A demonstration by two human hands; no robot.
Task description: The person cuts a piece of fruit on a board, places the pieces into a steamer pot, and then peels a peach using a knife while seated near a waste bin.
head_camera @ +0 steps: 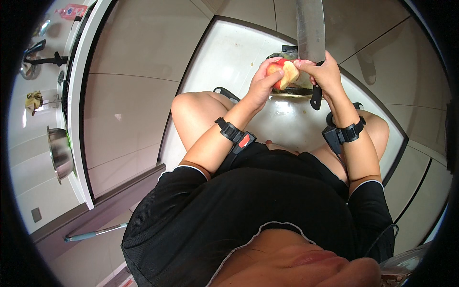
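Observation:
My left hand (261, 82) holds a partly peeled apple (289, 74), its thumb across the front. Red skin shows on the left side and bare pale flesh on the right. A broad kitchen knife (311, 32) is in my right hand (328, 73). Its wide blade points away from me, and the black handle sticks out below my fingers. The right thumb reaches to the apple's upper right edge, touching or nearly touching it. Below both hands stands a container (292, 95), its rim partly visible and apparently lined with plastic. My hands hide most of its inside.
A white floor surface with a dark border (222, 53) surrounds the container and my bent knees. Along the left runs a counter (77, 107) bearing a metal bowl (61, 154), a cloth (34, 101), a faucet (34, 48) and a pink bottle (73, 12). A pole (96, 232) lies lower left.

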